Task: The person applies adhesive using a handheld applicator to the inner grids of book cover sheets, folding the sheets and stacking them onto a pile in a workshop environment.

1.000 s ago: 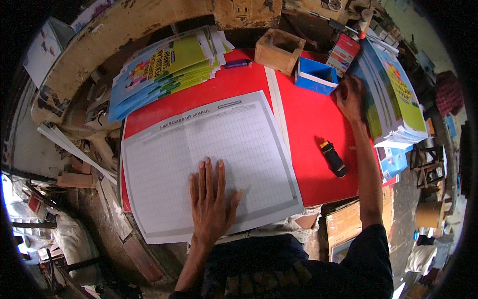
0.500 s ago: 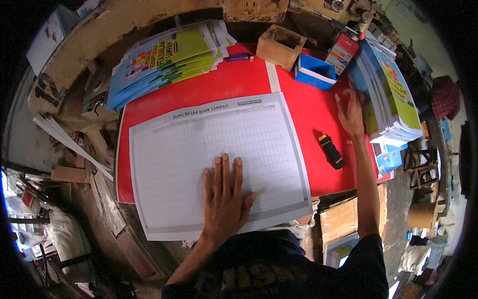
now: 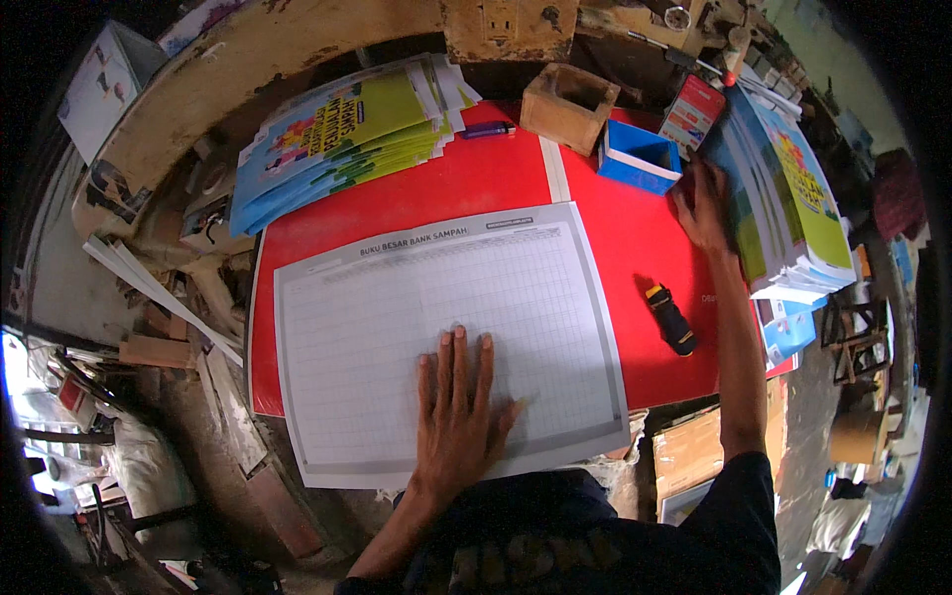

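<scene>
A large white sheet printed with a grid table lies on the red tabletop, its near edge overhanging towards my body. My left hand rests flat on its lower middle, fingers stretched out and holding nothing. Further right, my right hand reaches to the gap between a small blue open box and a tall stack of booklets. Its fingers are apart and slightly bent, with nothing visible in them. Just beyond the fingertips stands a red and white small carton.
Fanned booklets with blue and green covers lie at the far left. Beside them are a purple lighter and an open wooden box. A black and yellow cutter-like tool lies right of the sheet. Wood scraps surround the table.
My right hand has moved slightly farther away, towards the red and white carton. The left hand stays flat on the sheet. The whole view has shifted a little.
</scene>
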Demonstrator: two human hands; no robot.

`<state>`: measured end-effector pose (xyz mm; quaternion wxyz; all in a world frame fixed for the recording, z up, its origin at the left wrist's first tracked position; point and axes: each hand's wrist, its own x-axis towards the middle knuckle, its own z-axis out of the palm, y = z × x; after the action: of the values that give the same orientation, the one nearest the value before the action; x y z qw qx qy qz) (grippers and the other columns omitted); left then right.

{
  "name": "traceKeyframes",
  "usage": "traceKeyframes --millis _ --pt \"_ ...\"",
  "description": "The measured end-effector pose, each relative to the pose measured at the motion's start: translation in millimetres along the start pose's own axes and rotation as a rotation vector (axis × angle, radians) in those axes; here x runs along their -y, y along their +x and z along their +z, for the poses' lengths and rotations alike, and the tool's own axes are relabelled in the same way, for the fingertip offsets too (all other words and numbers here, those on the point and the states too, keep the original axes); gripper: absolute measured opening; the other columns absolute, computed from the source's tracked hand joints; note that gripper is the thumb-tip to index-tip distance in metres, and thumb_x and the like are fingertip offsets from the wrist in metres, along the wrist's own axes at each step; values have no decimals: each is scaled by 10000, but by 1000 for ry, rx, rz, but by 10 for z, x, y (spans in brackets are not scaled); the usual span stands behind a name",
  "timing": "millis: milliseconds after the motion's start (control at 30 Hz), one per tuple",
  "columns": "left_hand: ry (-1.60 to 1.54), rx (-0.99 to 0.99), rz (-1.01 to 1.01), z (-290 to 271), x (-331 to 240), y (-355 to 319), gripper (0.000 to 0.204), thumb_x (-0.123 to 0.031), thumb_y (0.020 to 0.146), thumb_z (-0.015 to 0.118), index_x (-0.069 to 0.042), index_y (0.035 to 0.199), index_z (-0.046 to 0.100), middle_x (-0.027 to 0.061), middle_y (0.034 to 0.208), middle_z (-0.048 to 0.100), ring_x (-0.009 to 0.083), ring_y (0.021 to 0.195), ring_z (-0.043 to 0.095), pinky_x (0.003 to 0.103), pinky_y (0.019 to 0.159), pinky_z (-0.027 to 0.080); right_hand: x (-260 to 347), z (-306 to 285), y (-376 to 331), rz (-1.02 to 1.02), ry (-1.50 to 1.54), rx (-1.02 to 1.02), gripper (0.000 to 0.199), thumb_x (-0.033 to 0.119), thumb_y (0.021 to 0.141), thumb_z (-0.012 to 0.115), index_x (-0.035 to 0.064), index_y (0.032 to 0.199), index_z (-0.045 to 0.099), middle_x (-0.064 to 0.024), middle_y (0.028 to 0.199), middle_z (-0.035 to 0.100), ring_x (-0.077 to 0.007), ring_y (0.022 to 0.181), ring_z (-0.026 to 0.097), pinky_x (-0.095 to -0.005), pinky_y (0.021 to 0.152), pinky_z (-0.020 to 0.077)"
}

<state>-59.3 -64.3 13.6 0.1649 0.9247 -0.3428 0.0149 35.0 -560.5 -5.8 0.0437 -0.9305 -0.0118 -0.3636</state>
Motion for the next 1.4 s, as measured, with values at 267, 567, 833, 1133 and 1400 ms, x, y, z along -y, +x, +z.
traceKeyframes --millis 267,567,833,1133,1400 --pt "4 29 5 7 -109 18 784 -437 1014 579 8 1598 302 299 1672 182 463 1555 190 628 1238 169 -38 22 -56 71 -94 -103 551 171 947 686 19 1448 514 -203 1173 671 -399 1267 499 -504 1089 396" --pt "-193 -34 -24 -255 673 437 748 -481 917 733 -98 1510 484 158 1556 486 372 1489 381 509 1256 240 781 -723 -361 682 377 242 421 308 945 737 9 1227 649 -246 1123 689 -433 1081 659 -475 922 504" --pt "-10 -94 -31 -198 1063 683 1310 -819 670 760 -49 1617 283 228 1681 243 367 1585 165 597 1270 76 1704 -1253 -799 566 373 469 395 245 944 757 19 1254 662 -159 1034 720 -225 949 704 -371 810 549" --pt "-93 -151 -69 -14 673 445 1395 -866 609 754 1 1598 290 209 1673 270 334 1586 176 578 1285 31 2515 -1066 -362 568 1119 822 315 125 1014 613 4 1303 571 -75 979 654 -132 862 627 -282 718 513" --pt "-202 -178 -138 1 693 344 1404 -841 552 813 -35 1596 332 210 1683 244 332 1595 130 581 1286 -33 2978 -481 -21 -149 703 691 434 122 844 813 57 1243 657 -112 1095 650 -320 1032 685 -411 908 566"
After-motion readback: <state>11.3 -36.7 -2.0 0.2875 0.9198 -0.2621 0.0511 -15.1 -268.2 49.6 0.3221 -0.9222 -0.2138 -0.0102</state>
